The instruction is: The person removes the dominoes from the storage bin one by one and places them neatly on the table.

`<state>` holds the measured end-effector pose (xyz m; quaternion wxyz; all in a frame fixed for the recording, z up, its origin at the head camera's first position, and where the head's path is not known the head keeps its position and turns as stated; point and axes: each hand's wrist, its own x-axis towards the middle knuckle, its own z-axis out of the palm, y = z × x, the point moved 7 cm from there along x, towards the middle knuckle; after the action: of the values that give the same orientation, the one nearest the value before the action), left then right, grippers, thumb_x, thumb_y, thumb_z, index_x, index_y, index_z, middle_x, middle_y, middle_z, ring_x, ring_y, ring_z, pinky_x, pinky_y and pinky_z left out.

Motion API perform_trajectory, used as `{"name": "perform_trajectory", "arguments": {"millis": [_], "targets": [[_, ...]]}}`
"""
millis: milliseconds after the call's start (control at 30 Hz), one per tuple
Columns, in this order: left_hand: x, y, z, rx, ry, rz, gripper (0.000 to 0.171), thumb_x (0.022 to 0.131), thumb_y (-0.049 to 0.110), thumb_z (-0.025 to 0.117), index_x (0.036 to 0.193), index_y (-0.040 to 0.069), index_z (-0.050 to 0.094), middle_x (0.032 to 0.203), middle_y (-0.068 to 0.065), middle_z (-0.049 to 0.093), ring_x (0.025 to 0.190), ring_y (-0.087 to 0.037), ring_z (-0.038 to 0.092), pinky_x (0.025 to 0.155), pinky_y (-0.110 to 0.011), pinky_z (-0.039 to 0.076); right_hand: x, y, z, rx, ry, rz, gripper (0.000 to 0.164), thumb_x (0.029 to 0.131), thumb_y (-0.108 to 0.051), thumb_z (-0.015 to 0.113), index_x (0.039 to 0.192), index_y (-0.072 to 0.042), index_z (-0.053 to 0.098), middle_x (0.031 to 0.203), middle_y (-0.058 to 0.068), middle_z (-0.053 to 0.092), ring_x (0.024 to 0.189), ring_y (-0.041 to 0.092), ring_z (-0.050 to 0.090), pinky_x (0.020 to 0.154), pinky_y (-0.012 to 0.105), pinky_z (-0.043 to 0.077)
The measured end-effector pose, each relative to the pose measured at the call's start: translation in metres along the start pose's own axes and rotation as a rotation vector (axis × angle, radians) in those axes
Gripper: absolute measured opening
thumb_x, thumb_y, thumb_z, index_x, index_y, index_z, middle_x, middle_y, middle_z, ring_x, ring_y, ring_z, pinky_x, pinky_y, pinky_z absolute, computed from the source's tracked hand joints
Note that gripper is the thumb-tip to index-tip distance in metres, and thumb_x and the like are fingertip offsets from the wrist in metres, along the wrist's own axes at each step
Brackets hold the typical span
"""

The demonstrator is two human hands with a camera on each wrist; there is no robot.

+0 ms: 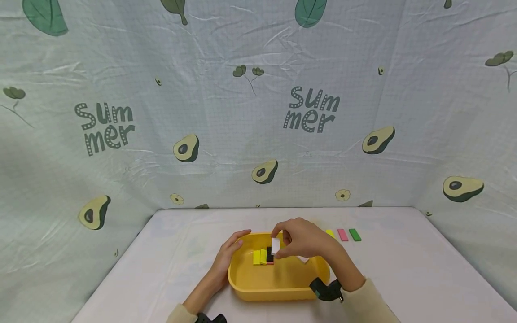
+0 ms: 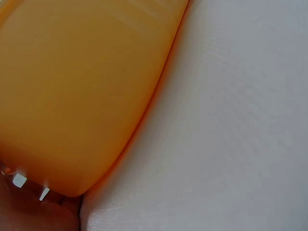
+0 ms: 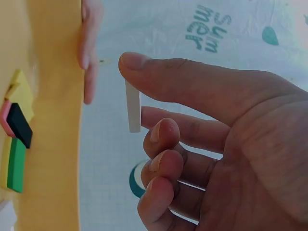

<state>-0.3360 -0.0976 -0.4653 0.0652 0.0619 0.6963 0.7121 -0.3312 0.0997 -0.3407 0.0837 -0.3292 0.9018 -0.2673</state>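
Note:
My right hand [image 1: 304,237] pinches a small white rectangular block [image 1: 275,246] between thumb and fingers, over the yellow plastic tub [image 1: 274,294]. The right wrist view shows the block's narrow edge, with the thumb on one end. At the tub's left side rests my left hand [image 1: 223,258], its fairly straight fingers along the outer wall and rim. Inside the tub lie yellow blocks [image 1: 256,257], a black block [image 1: 269,254] over a pink one [image 3: 6,118], and a green block [image 3: 16,164] on a yellow one. Another white piece [image 1: 303,259] is partly hidden by the right hand.
Behind the tub to the right, a yellow block [image 1: 330,233], a pink block [image 1: 342,235] and a green block [image 1: 355,234] lie in a row on the white-covered table [image 1: 404,269]. A printed cloth [image 1: 226,112] hangs around the table's back and sides.

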Motion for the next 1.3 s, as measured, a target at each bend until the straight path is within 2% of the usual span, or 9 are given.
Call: {"name": "perform_trajectory", "arguments": {"millis": [333, 567, 833, 1300], "targets": [[-0.002, -0.001, -0.002, -0.004, 0.003, 0.001, 0.053, 0.109, 0.035, 0.042, 0.155, 0.007, 0.043, 0.157, -0.016, 0.047, 0.138, -0.031, 0.051, 0.118, -0.045, 0.043, -0.007, 0.018, -0.021, 0.023, 0.033, -0.034, 0.04, 0.083, -0.03, 0.087, 0.116, -0.011, 0.073, 0.07, -0.007, 0.053, 0.062, 0.007, 0.047, 0.058, 0.021, 0.039], [-0.003, -0.001, -0.002, -0.023, -0.003, 0.001, 0.054, 0.11, 0.034, 0.041, 0.156, 0.006, 0.041, 0.157, -0.018, 0.047, 0.138, -0.031, 0.052, 0.116, -0.043, 0.044, -0.014, 0.03, -0.036, 0.064, 0.065, 0.004, 0.041, 0.084, -0.028, 0.085, 0.118, -0.009, 0.072, 0.073, -0.003, 0.054, 0.066, 0.011, 0.049, 0.058, 0.022, 0.041], [-0.002, 0.0, -0.003, -0.003, -0.003, 0.006, 0.052, 0.111, 0.032, 0.039, 0.155, 0.006, 0.042, 0.157, -0.018, 0.046, 0.138, -0.031, 0.051, 0.117, -0.043, 0.044, -0.021, 0.046, -0.051, 0.08, 0.11, 0.054, 0.042, 0.087, -0.026, 0.083, 0.122, -0.007, 0.069, 0.074, -0.001, 0.054, 0.068, 0.014, 0.05, 0.059, 0.023, 0.043], [0.001, 0.001, -0.002, 0.025, -0.007, 0.014, 0.05, 0.111, 0.03, 0.039, 0.155, 0.007, 0.043, 0.158, -0.017, 0.045, 0.14, -0.031, 0.049, 0.119, -0.046, 0.041, -0.04, 0.081, -0.075, 0.065, 0.209, 0.062, 0.046, 0.087, -0.023, 0.082, 0.126, -0.004, 0.067, 0.078, 0.001, 0.056, 0.067, 0.014, 0.05, 0.057, 0.022, 0.045]]}}
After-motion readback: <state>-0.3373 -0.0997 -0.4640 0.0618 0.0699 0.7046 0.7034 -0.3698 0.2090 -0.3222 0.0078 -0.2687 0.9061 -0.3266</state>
